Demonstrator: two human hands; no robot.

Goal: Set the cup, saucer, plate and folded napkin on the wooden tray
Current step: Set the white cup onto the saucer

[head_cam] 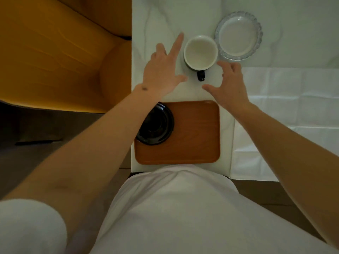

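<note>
A cup [200, 52], white inside and dark outside, stands on the white table with its dark handle pointing toward me. My left hand [163, 70] is spread open just left of it, fingers apart, touching nothing. My right hand [229, 83] is open just right of the handle, holding nothing. A glass plate [238, 35] with a scalloped rim sits to the right of the cup. Nearer to me lies the wooden tray [194, 136], with a black saucer [156, 125] on its left part, partly under my left forearm. A white napkin [286, 99] lies unfolded at the right.
The white marble-patterned table [156, 19] ends at a left edge beside a yellow seat [55, 52]. The tray sits at the table's near edge, against my white shirt. Dark floor shows at the lower left.
</note>
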